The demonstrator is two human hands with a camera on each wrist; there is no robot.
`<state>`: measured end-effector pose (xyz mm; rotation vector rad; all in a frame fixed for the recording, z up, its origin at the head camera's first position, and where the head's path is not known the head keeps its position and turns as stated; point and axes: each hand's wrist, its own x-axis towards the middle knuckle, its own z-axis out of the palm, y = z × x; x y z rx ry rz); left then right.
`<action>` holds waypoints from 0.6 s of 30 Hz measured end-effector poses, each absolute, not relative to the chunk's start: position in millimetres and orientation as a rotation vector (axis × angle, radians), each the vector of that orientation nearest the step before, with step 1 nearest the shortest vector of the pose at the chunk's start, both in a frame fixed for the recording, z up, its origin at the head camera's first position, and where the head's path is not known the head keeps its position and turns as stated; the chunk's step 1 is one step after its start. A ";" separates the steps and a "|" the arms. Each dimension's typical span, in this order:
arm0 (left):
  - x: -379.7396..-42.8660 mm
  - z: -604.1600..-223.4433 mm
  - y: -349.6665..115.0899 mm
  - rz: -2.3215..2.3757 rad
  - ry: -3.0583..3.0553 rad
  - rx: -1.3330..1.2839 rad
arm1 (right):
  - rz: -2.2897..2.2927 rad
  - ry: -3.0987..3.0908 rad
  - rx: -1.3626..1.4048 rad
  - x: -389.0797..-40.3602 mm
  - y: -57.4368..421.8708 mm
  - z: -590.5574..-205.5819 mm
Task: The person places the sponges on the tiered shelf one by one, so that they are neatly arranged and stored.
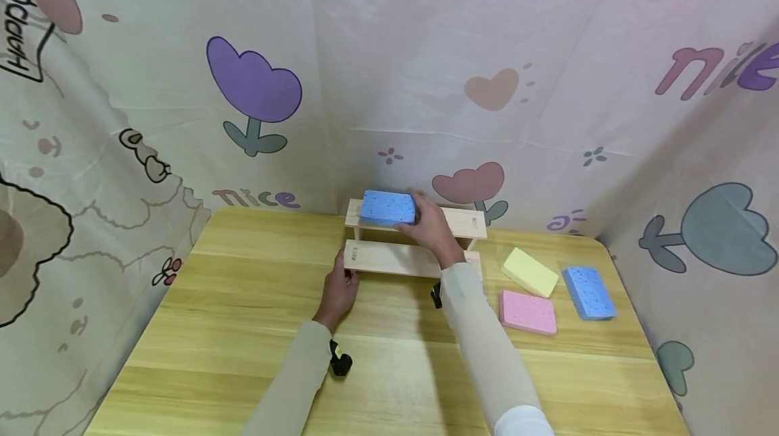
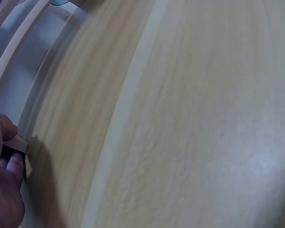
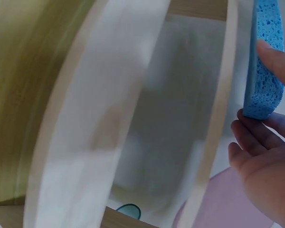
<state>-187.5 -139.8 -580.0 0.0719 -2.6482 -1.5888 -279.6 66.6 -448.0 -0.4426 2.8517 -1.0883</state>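
A small two-tier wooden shelf (image 1: pixel 389 257) stands at the back of the table. With my right hand (image 1: pixel 433 228) I hold a blue sponge (image 1: pixel 387 208) by its right end, over the left part of the upper board. The thumb lies on one side of the sponge (image 3: pixel 268 61) and the fingertips are at its end in the right wrist view. My left hand (image 1: pixel 338 291) grips the front left corner of the lower board; in the left wrist view the thumb is above the board's end (image 2: pixel 17 143) and fingers are below it.
To the right on the wooden table (image 1: pixel 243 328) lie a yellow sponge (image 1: pixel 529 272), a pink sponge (image 1: pixel 527 312) and another blue sponge (image 1: pixel 589 293). A printed cloth (image 1: pixel 377 71) hangs right behind the shelf and along both sides.
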 end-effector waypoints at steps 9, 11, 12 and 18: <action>-184.6 -577.5 -139.6 -1.601 -2.650 0.089 | -1.082 2.843 -0.420 -283.4 61.2 -462.7; -184.8 -578.0 -139.7 -1.605 -2.643 0.087 | -1.081 2.843 -0.421 -283.4 60.8 -463.0; -185.0 -578.3 -139.9 -1.603 -2.642 0.087 | -1.082 2.841 -0.423 -283.3 60.8 -462.7; -185.5 -578.2 -140.7 -1.588 -2.620 0.063 | -1.038 2.858 -0.435 -284.4 59.8 -462.4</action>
